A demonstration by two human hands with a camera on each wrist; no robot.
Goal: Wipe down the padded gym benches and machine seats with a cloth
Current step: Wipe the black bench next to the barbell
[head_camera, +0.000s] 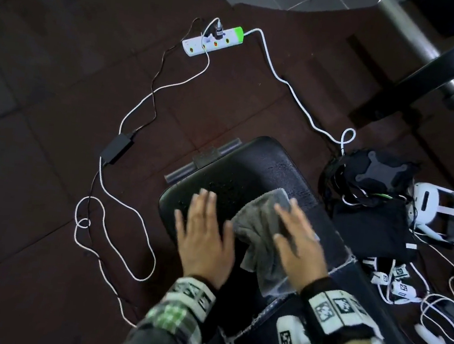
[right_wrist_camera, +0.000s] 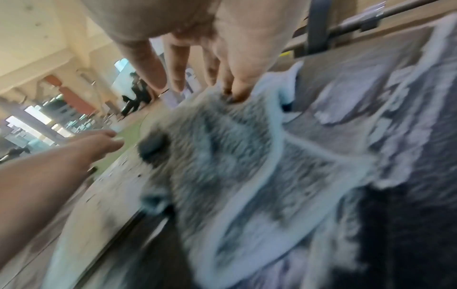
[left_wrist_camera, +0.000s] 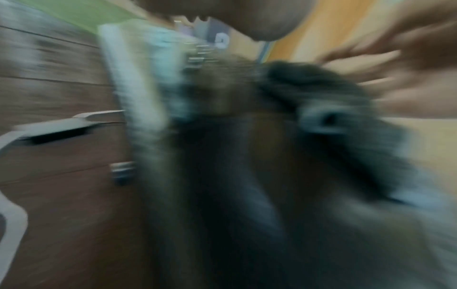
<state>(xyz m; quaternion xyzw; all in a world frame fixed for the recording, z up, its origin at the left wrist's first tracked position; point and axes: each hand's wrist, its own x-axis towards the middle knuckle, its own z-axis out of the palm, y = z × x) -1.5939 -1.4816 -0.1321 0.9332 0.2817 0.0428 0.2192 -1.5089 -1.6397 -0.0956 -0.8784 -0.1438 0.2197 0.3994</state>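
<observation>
On the black padded bench (head_camera: 248, 174), grey cloth (head_camera: 258, 232) lies crumpled mid-pad. Right hand (head_camera: 297, 239) flat on cloth, fingers straight and spread, pressing it down. Left hand (head_camera: 204, 237) flat on bare pad just beside cloth, fingers extended, holding nothing. Droplets visible on pad near left fingers, so that end looks not yet wiped dry. Judgement: wiping underway on this bench; far end and left side left, other seats not in view. Power strip (head_camera: 213, 41) and cables (head_camera: 119, 210) on floor.
</observation>
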